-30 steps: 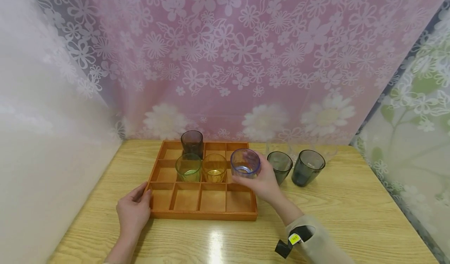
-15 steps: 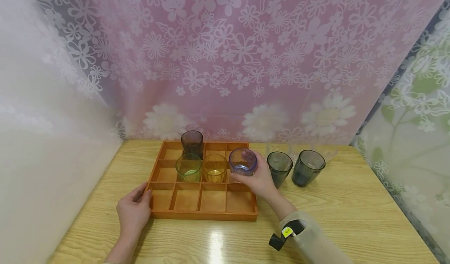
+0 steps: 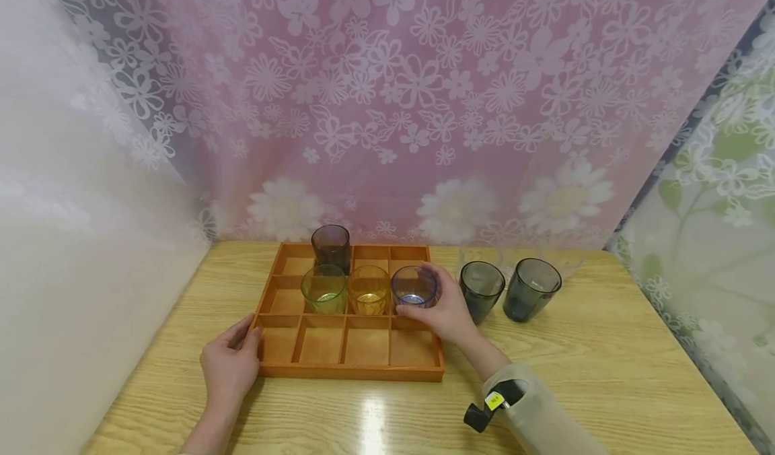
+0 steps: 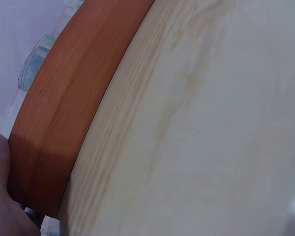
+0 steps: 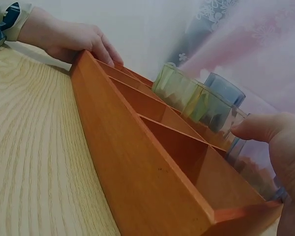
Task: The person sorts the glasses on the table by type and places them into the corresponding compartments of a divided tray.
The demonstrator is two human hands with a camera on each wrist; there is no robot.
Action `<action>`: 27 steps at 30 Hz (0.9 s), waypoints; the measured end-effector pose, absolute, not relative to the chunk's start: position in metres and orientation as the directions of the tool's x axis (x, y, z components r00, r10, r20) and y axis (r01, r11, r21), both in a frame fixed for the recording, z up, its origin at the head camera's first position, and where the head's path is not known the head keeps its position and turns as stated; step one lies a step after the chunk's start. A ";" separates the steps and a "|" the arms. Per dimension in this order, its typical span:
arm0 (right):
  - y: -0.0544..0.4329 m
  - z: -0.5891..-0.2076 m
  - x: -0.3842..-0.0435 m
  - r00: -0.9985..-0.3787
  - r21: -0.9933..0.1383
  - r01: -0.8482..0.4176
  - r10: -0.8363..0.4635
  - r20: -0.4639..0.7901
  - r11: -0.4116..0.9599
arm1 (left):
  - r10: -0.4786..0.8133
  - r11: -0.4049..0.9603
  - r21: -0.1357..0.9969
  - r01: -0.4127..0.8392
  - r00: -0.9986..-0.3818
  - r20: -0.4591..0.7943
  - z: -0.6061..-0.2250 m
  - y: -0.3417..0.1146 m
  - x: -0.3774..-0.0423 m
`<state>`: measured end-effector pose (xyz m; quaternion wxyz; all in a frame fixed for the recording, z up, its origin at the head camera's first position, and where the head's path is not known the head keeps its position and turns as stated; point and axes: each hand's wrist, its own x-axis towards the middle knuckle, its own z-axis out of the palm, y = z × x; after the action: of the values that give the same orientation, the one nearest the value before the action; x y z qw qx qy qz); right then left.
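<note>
My right hand grips a clear blue-rimmed glass, thumb in front and fingers round its right side. That glass stands low in the rightmost compartment of the middle row of a wooden divided tray. Beside it in the same row are a yellow glass and a green glass. A dark purple-grey glass stands in the back row. At the tray's front left, my left hand holds the side wall, fingers over the rim in the right wrist view.
Two dark grey glasses, a nearer one and one further right, stand right of the tray. Faint clear glasses are behind them. A floral curtain hangs along the table's back edge.
My right hand has moved slightly left, and the blue-rimmed glass has come down into its compartment beside the yellow glass. The left hand and tray have stayed put.
</note>
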<state>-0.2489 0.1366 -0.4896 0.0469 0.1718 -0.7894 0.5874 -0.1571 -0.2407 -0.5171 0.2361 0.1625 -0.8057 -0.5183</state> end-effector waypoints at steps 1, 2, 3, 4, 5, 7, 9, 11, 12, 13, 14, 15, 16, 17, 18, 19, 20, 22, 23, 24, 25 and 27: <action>0.137 -0.490 -0.249 -0.938 -0.915 -0.321 -0.217 0.271 0.246 | -0.506 0.411 0.911 -0.017 -0.836 0.213 -0.517 -0.240 -0.157; 0.137 -0.490 -0.248 -0.939 -0.917 -0.317 -0.218 0.267 0.241 | -0.505 0.411 0.912 -0.016 -0.837 0.213 -0.517 -0.240 -0.157; 0.138 -0.489 -0.248 -0.939 -0.919 -0.313 -0.219 0.263 0.238 | -0.503 0.411 0.912 -0.013 -0.837 0.215 -0.517 -0.240 -0.157; 0.138 -0.488 -0.247 -0.940 -0.922 -0.309 -0.222 0.259 0.233 | -0.502 0.410 0.912 -0.011 -0.838 0.216 -0.517 -0.240 -0.158; 0.138 -0.488 -0.246 -0.940 -0.924 -0.306 -0.225 0.256 0.228 | -0.500 0.409 0.913 -0.009 -0.838 0.216 -0.517 -0.240 -0.158; 0.138 -0.486 -0.246 -0.940 -0.926 -0.304 -0.228 0.253 0.225 | -0.497 0.408 0.913 -0.004 -0.840 0.218 -0.518 -0.240 -0.158; 0.139 -0.484 -0.244 -0.941 -0.923 -0.305 -0.224 0.254 0.235 | -0.496 0.409 0.912 -0.001 -0.840 0.222 -0.518 -0.241 -0.158; 0.139 -0.480 -0.241 -0.943 -0.919 -0.304 -0.219 0.251 0.253 | -0.496 0.413 0.911 0.001 -0.839 0.226 -0.519 -0.241 -0.158; 0.139 -0.479 -0.240 -0.943 -0.915 -0.306 -0.216 0.253 0.265 | -0.497 0.416 0.909 0.003 -0.837 0.230 -0.519 -0.241 -0.158; 0.140 -0.477 -0.238 -0.944 -0.910 -0.307 -0.213 0.253 0.277 | -0.497 0.418 0.908 0.005 -0.836 0.234 -0.519 -0.241 -0.158; 0.141 -0.475 -0.236 -0.944 -0.906 -0.309 -0.213 0.253 0.289 | -0.497 0.421 0.907 0.008 -0.835 0.237 -0.518 -0.241 -0.158; 0.142 -0.473 -0.233 -0.943 -0.901 -0.311 -0.213 0.254 0.303 | -0.497 0.422 0.907 0.011 -0.833 0.241 -0.518 -0.241 -0.158; 0.143 -0.471 -0.231 -0.943 -0.896 -0.312 -0.216 0.253 0.317 | -0.498 0.423 0.906 0.012 -0.832 0.243 -0.518 -0.240 -0.158; 0.144 -0.469 -0.228 -0.943 -0.888 -0.316 -0.217 0.254 0.333 | -0.499 0.423 0.906 0.012 -0.831 0.245 -0.518 -0.240 -0.158; 0.145 -0.466 -0.224 -0.943 -0.883 -0.318 -0.216 0.254 0.346 | -0.501 0.423 0.906 0.013 -0.830 0.246 -0.518 -0.240 -0.158; 0.146 -0.463 -0.221 -0.943 -0.879 -0.318 -0.215 0.254 0.356 | -0.500 0.425 0.905 0.012 -0.830 0.246 -0.517 -0.240 -0.157; 0.148 -0.460 -0.217 -0.943 -0.875 -0.318 -0.214 0.254 0.366 | -0.501 0.425 0.905 0.011 -0.830 0.245 -0.517 -0.240 -0.157; 0.152 -0.455 -0.210 -0.942 -0.870 -0.323 -0.211 0.260 0.373 | -0.501 0.423 0.906 0.009 -0.831 0.243 -0.517 -0.240 -0.157; 0.155 -0.452 -0.206 -0.942 -0.872 -0.324 -0.209 0.263 0.367 | -0.500 0.422 0.906 0.010 -0.831 0.242 -0.517 -0.240 -0.157; 0.157 -0.450 -0.203 -0.940 -0.876 -0.329 -0.209 0.269 0.352 | -0.499 0.421 0.907 0.010 -0.832 0.241 -0.517 -0.240 -0.157; 0.160 -0.448 -0.200 -0.938 -0.879 -0.334 -0.210 0.275 0.340 | -0.499 0.419 0.908 0.009 -0.833 0.239 -0.517 -0.239 -0.157; 0.165 -0.443 -0.194 -0.933 -0.887 -0.345 -0.217 0.287 0.308 | -0.500 0.418 0.908 0.007 -0.833 0.237 -0.517 -0.239 -0.158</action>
<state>-0.1942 0.1647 -0.4435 0.0570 0.1739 -0.8068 0.5618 -0.1578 -0.2390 -0.5167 0.2453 0.1531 -0.8055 -0.5173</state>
